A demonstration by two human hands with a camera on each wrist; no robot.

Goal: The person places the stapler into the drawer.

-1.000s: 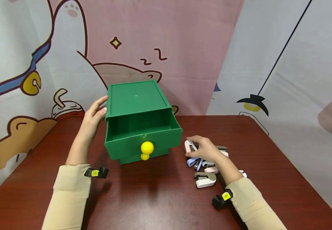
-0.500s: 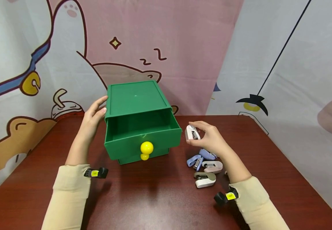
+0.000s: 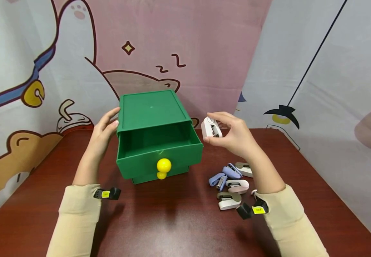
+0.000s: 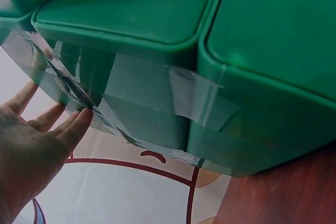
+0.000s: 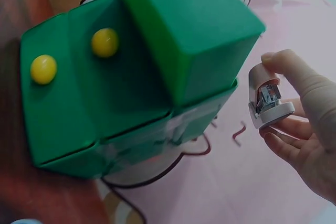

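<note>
My right hand (image 3: 238, 135) pinches a small white and pale pink mini stapler (image 3: 206, 129) between thumb and fingers, raised beside the green drawer cabinet (image 3: 153, 109). In the right wrist view the stapler (image 5: 278, 114) shows its metal inside. The cabinet's top drawer (image 3: 143, 162) is pulled out, with nothing seen inside and a yellow knob (image 3: 164, 165) on its front. My left hand (image 3: 102, 135) rests its fingertips against the cabinet's left side; in the left wrist view the fingers (image 4: 79, 124) touch clear tape on that side.
Several mini staplers lie to the right on the dark red table (image 3: 179, 221): two blue ones (image 3: 232, 172), a white and pink one (image 3: 238, 186), and white and grey-brown ones (image 3: 229, 201). A cartoon-printed curtain (image 3: 221, 53) hangs behind.
My right hand has lifted the white and pink stapler off the pile, up and slightly left towards the cabinet. The left hand has stayed in place.
</note>
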